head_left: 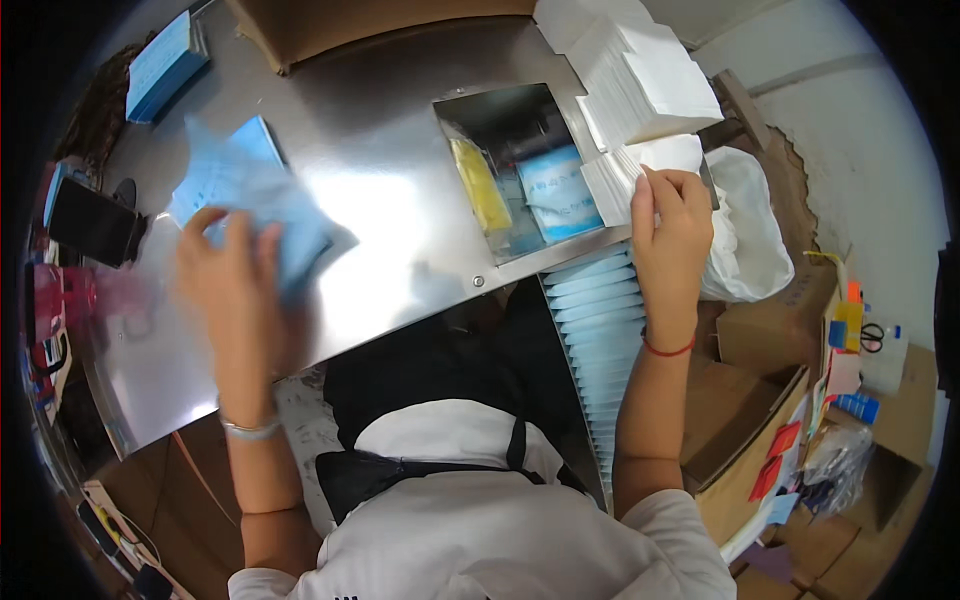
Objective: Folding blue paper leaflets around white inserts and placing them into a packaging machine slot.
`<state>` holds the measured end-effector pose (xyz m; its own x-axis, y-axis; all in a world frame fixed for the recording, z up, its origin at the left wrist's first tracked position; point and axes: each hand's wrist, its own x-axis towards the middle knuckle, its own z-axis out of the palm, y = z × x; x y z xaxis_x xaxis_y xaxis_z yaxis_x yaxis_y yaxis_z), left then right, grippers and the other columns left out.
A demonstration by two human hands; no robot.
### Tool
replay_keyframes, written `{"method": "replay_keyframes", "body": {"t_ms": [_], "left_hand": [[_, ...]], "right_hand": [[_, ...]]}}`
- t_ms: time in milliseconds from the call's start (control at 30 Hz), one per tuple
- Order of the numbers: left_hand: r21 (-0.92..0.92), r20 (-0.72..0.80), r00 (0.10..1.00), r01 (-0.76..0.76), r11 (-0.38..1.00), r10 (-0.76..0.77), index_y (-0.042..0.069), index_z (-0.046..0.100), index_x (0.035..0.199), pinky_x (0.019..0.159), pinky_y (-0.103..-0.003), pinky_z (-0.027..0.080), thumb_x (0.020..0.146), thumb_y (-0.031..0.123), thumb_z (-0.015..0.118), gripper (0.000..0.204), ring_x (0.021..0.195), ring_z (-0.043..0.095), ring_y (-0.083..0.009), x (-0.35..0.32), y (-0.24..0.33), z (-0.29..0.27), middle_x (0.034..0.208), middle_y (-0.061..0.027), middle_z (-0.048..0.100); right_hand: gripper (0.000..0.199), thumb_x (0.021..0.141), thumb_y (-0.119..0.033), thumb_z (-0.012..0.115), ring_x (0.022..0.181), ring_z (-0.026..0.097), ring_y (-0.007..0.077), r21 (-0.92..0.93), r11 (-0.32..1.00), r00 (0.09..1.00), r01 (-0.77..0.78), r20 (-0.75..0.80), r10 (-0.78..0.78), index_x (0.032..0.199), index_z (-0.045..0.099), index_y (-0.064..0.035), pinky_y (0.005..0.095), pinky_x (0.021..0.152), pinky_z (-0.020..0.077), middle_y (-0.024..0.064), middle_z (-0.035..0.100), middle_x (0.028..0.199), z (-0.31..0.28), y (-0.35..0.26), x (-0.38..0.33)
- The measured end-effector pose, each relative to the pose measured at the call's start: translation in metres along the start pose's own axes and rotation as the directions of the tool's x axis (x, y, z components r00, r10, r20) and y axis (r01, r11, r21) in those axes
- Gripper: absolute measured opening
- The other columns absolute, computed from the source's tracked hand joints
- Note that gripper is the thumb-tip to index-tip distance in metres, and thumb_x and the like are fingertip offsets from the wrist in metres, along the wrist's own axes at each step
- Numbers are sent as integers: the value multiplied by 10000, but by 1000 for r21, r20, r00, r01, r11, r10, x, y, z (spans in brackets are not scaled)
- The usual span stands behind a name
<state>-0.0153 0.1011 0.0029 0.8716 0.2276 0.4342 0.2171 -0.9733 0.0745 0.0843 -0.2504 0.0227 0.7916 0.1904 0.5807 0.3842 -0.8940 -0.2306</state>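
Observation:
My left hand [228, 280] is smeared by motion over light blue printed packets [250, 200] on the left of the metal table. Its fingers are bent against them, but whether they grip one is unclear. On the right, my right hand [672, 220] has thumb and forefinger pinched at the edge of a stack of white folded sheets [612, 185]. More white folded sheets [650, 90] stand in a row behind that stack. Between the hands, a rectangular opening in the tabletop holds a yellow packet [480, 185] and a blue-and-white packet [558, 192].
The metal table [380, 130] carries a cardboard box [370, 30] at the back and a blue stack [165, 70] far left. A dark screen-like device [95, 222] stands left. Pale blue packets [598, 330] line up under the right edge, near a white-lined bin [745, 230] and cartons [745, 410].

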Motion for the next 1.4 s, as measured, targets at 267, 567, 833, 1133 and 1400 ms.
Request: {"method": "replay_keyframes", "body": {"t_ms": [267, 567, 833, 1133, 1400], "left_hand": [[-552, 91, 908, -295, 780, 409, 1, 583, 1073, 1086, -597, 348, 805, 230, 759, 394, 1365, 341, -527, -32, 100, 20, 1407, -296, 432], [-515, 42, 955, -232, 825, 295, 58, 587, 1053, 1040, -536, 320, 654, 43, 752, 432, 1304, 409, -425, -26, 82, 15, 1367, -182, 469], [-419, 70, 901, -363, 832, 428, 133, 630, 1186, 1001, -593, 336, 793, 52, 676, 404, 1282, 437, -406, -22, 86, 9, 1405, -170, 448], [-340, 209, 808, -468, 816, 551, 110, 631, 1103, 941, -516, 410, 755, 457, 772, 512, 1171, 515, -375, 20, 105, 23, 1476, -256, 407], [-621, 348, 834, -137, 772, 428, 60, 611, 1264, 729, -379, 555, 727, 113, 741, 555, 821, 663, -352, 10, 78, 9, 1248, -221, 493]], "right_hand": [[458, 713, 57, 615, 941, 562, 343, -103, 979, 982, 175, -54, -181, 1156, 673, -41, 430, 907, 418, 111, 630, 1040, -5, 2, -2], [219, 796, -98, 620, 1023, 566, 312, 201, 900, 891, 386, 174, -420, 999, 674, -36, 572, 1089, 323, 136, 594, 1063, 55, -96, -26], [224, 803, 33, 636, 944, 593, 316, 31, 999, 991, -23, -129, 27, 1018, 693, 62, 439, 895, 488, 165, 632, 1072, 10, -36, -10], [236, 814, 19, 649, 916, 565, 314, 42, 999, 994, 26, 104, -30, 1045, 700, 21, 424, 866, 462, 135, 598, 1034, 1, -7, -1], [299, 816, -75, 651, 987, 639, 329, 313, 892, 924, 327, 91, -371, 1113, 681, -91, 503, 954, 463, 145, 651, 1101, 19, -97, -63]]}}
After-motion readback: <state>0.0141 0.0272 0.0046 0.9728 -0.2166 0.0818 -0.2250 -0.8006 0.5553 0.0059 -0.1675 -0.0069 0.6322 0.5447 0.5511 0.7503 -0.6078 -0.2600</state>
